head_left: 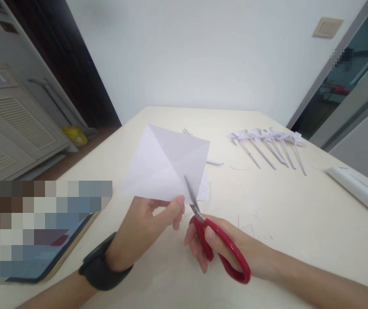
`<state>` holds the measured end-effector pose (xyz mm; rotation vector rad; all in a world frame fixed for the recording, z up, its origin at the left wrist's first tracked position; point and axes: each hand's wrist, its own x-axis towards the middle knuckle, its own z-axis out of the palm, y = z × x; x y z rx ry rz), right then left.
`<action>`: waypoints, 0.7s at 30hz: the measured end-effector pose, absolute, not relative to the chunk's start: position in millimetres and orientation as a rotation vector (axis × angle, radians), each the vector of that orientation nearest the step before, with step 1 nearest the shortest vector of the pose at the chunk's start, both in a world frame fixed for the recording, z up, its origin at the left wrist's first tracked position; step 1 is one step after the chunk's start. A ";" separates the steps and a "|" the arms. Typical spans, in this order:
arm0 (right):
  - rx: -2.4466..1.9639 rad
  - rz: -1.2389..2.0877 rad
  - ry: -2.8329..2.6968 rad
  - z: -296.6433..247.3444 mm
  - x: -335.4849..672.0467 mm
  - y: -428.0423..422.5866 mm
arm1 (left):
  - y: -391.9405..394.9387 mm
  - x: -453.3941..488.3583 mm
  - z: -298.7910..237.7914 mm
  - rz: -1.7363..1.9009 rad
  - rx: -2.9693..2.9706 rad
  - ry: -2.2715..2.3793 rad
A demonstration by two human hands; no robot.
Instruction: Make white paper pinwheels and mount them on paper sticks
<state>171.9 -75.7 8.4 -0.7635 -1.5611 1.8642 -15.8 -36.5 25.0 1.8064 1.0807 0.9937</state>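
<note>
My left hand (145, 229) pinches the near edge of a white square of paper (166, 163) with diagonal creases, holding it up over the table. My right hand (216, 249) grips red-handled scissors (217, 246), fingers through the loops. The blades (190, 195) point up and away and cut into the sheet's near corner along a crease. A black watch sits on my left wrist.
Cream table (299, 214) with small paper scraps (251, 219) near my hands. A row of several white paper pinwheels (267, 143) lies at the far right. A white long box (360, 189) sits at the right edge. A tablet (45, 253) lies at the left.
</note>
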 end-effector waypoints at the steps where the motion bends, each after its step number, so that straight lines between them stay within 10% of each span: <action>1: -0.765 1.862 -1.561 8.5 171.7 -75.8 | -36.7 -15.6 25.1 0.994 1.788 1.073; 21: -0.793 1.861 -1.567 4.4 172.0 -74.4 | -35.1 -15.2 27.5 0.938 1.713 1.061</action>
